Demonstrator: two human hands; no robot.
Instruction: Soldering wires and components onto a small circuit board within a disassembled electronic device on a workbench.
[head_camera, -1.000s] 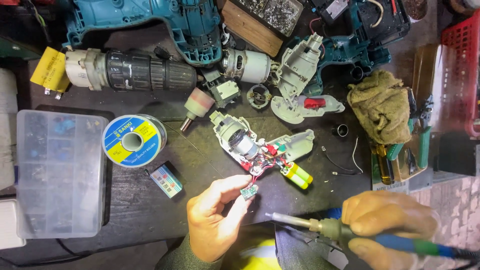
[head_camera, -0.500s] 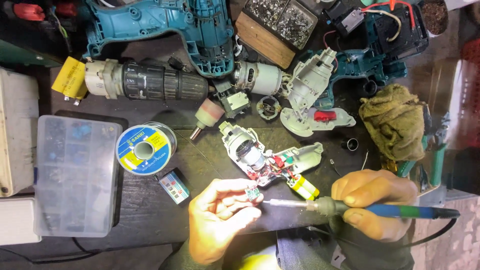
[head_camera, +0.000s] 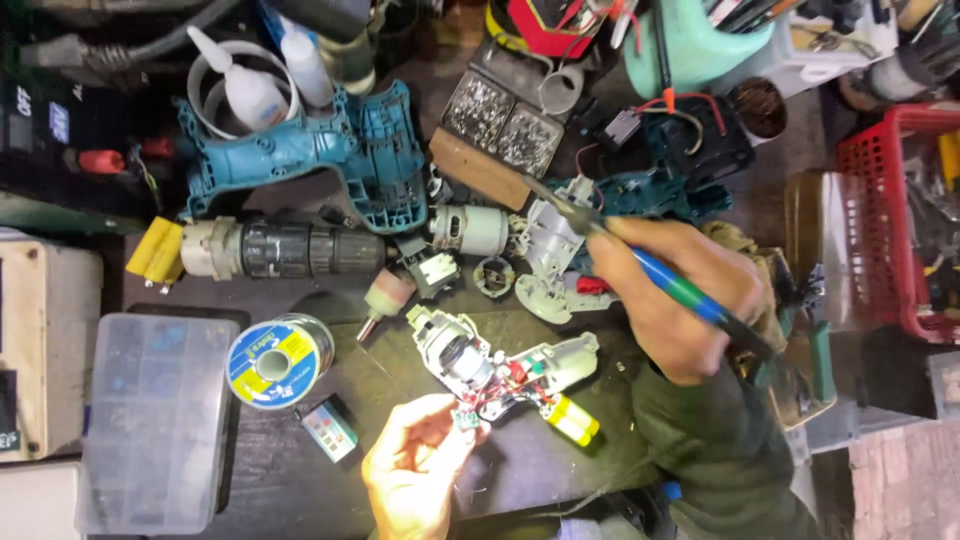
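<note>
Green, the small circuit board (head_camera: 466, 417) sits pinched in the left hand (head_camera: 418, 470), low on the dark desk (head_camera: 300, 480), wired to the open motor assembly (head_camera: 500, 365). The right hand (head_camera: 680, 295) is clamped on the blue-handled soldering iron (head_camera: 640, 265), its tip lifted away toward the screw box (head_camera: 500, 125). This looks like a pause between joints; resuming calls for bringing the tip down precisely onto the board.

Light falls from above, even and fairly bright, onto the dark bench (head_camera: 300, 480). Soft shadows sit under the solder spool (head_camera: 278, 360). The spool's rim carries faint glare. Left of the spool, the corners darken and smear slightly.
</note>
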